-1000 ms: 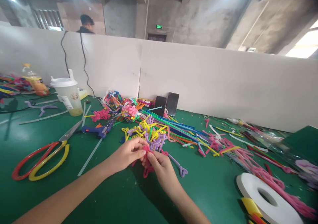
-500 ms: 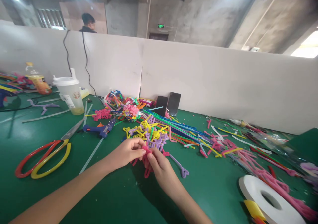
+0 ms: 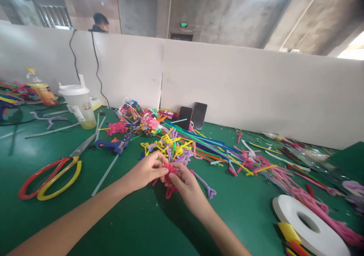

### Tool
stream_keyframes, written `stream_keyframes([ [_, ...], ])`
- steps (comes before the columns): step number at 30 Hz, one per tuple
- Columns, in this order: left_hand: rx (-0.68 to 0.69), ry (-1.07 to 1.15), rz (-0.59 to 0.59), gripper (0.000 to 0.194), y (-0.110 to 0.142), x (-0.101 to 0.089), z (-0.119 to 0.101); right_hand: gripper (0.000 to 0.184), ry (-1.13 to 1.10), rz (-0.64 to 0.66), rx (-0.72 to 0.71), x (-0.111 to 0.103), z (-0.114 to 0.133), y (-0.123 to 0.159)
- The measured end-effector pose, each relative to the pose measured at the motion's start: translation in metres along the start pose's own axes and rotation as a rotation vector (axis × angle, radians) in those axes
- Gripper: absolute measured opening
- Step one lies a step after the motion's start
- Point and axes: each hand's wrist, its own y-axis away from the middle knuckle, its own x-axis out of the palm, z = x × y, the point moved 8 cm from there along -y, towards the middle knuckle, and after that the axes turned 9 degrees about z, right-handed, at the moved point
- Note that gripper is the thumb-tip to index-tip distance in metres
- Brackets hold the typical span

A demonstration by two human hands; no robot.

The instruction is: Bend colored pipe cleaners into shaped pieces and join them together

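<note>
A two-handed grip is closed on a pink pipe cleaner [image 3: 170,169]: it is pinched between thumb and fingertips of the left hand [image 3: 146,171] and of the right hand [image 3: 184,183], just above the green desk [image 3: 136,218] near the middle of the view. A looped tail of the same piece hangs below the fingers towards 6 o'clock, touching or nearly touching the desk.

For a neat bend, the pinch points are best kept close together, so that the wire is turned between them and not along its free length; the fuzzy pile could slip if the pressure is eased.

The left forearm is brought in from 8 o'clock, the wrist straight, the fingers curled inward. The right forearm is brought in from 5 o'clock, the back of the hand turned up.

A heap of yellow and purple shapes [image 3: 170,148] lies at 12 o'clock of the hands, a purple strand [image 3: 206,186] at 3 o'clock, a glue gun [image 3: 113,145] and large scissors [image 3: 52,170] towards 9 and 10 o'clock.
</note>
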Motion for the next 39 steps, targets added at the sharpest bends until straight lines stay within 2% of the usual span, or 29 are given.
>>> stream_keyframes([
  [3,0.018,0.053,-0.001,0.015,0.000,0.000,0.001,0.019,-0.008,0.007,0.003,0.001,0.001,-0.001],
  [14,0.008,-0.092,-0.085,0.022,0.001,-0.005,-0.002,0.021,-0.043,-0.022,0.030,-0.001,-0.001,0.000],
  [18,0.044,-0.137,-0.121,0.021,0.003,-0.005,-0.009,0.023,-0.043,-0.023,0.045,-0.001,0.000,0.000],
  [27,0.064,-0.130,-0.186,0.018,0.002,-0.007,-0.010,0.029,-0.210,-0.025,0.093,0.001,-0.008,0.000],
  [32,0.074,-0.102,-0.171,0.018,0.001,-0.005,-0.011,0.027,-0.199,-0.145,0.089,-0.006,-0.008,0.002],
  [35,0.081,-0.145,-0.166,0.018,0.000,-0.005,-0.014,0.025,-0.188,-0.173,0.089,-0.007,-0.008,0.003],
  [39,0.067,-0.292,-0.234,0.024,0.004,-0.019,-0.021,0.024,-0.192,-0.208,0.072,-0.015,-0.006,0.003],
])
